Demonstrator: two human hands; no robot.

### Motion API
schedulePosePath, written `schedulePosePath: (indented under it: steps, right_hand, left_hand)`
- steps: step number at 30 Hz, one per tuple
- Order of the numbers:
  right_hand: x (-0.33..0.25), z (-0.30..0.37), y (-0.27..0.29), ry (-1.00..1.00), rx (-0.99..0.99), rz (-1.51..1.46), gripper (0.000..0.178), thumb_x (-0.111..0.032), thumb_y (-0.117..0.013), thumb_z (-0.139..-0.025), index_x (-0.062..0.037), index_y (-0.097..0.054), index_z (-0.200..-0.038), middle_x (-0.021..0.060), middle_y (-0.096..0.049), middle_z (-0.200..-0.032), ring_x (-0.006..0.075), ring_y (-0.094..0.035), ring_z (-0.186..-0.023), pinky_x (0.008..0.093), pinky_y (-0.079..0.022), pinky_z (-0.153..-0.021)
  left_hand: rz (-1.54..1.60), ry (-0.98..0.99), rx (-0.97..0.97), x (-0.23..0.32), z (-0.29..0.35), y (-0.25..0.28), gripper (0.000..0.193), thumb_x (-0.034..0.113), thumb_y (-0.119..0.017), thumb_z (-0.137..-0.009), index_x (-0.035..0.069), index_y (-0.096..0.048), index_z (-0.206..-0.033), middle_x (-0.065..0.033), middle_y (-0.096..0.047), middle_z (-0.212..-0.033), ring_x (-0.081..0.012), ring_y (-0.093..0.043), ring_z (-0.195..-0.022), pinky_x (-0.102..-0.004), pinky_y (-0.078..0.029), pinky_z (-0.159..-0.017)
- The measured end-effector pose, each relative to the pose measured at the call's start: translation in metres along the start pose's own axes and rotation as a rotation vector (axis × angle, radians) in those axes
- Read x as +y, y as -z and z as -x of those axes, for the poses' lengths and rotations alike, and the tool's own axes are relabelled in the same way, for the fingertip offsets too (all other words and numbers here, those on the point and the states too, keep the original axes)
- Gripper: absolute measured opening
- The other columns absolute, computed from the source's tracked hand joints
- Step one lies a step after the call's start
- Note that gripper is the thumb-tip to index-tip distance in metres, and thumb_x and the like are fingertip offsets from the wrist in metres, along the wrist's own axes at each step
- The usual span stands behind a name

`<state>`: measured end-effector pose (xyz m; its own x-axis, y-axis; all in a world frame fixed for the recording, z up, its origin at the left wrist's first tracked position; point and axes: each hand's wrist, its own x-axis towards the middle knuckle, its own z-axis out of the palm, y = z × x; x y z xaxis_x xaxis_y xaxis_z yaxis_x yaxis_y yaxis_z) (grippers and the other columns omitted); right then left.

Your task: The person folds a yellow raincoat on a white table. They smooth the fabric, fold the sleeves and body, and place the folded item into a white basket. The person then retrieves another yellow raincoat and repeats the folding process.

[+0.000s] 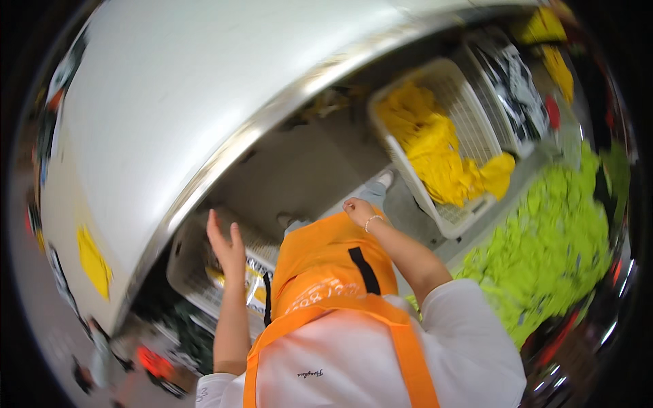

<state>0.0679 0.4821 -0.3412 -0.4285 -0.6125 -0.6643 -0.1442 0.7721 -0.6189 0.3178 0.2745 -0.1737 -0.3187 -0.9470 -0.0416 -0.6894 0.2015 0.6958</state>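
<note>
My left hand (pixel 228 250) is raised with its fingers apart and nothing in it. It hovers over a pale plastic basket (pixel 178 268), which holds printed packages in yellow and white, beside the white table (pixel 170 95). My right hand (pixel 360 211), with a light bracelet at the wrist, is closed with its fingers curled and nothing visible in it. It hangs in front of the orange apron (pixel 333 255) I wear. To its right stands a cream plastic basket (pixel 445 228) with crumpled yellow cloth (pixel 435 143) inside, part of it hanging over the rim.
A heap of lime-green cloth pieces (pixel 544 238) lies at the right. Behind the cream basket is another basket of dark and grey items (pixel 513 88). A yellow cloth piece (pixel 94 262) lies at the table's left end. A person (pixel 101 353) is at the lower left.
</note>
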Motion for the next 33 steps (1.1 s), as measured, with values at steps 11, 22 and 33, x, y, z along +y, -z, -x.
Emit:
schedulePosePath:
  steps: [11,22,33]
  right_hand:
    - [0.454,-0.119,0.164,-0.720,0.775,-0.427,0.024,-0.022,-0.057,-0.082,-0.0008,-0.067,-0.083,0.0142,-0.067,-0.078,0.0325,-0.064,-0.079,0.0388,-0.049,-0.072]
    - [0.724,-0.196,0.306,-1.109,0.879,-0.175,0.052,-0.024,-0.062,-0.083,0.0004,-0.046,-0.126,0.0246,-0.050,-0.122,0.0382,-0.050,-0.111,0.0393,-0.042,-0.093]
    - [0.556,-0.054,0.326,-0.475,1.442,-0.716,0.033,-0.009,-0.041,-0.092,0.0025,-0.049,-0.122,0.0156,-0.060,-0.110,0.0252,-0.057,-0.099,0.0305,-0.042,-0.086]
  left_hand:
    - [-0.417,-0.883,-0.073,0.279,-0.206,-0.340,0.068,0.039,-0.053,-0.089,-0.002,-0.029,-0.138,-0.0220,-0.029,-0.142,-0.0337,-0.027,-0.132,-0.0416,-0.021,-0.108]
    - [-0.881,-0.739,0.214,0.242,-0.242,-0.331,0.050,0.027,-0.047,-0.096,0.015,-0.032,-0.142,-0.0065,-0.065,-0.095,-0.0148,-0.056,-0.066,-0.0286,-0.045,-0.056]
    - [-0.633,-0.610,0.088,0.276,-0.195,-0.380,0.058,0.004,-0.054,-0.085,0.012,-0.035,-0.140,-0.0109,-0.058,-0.109,-0.0114,-0.051,-0.064,-0.0255,-0.043,-0.058]
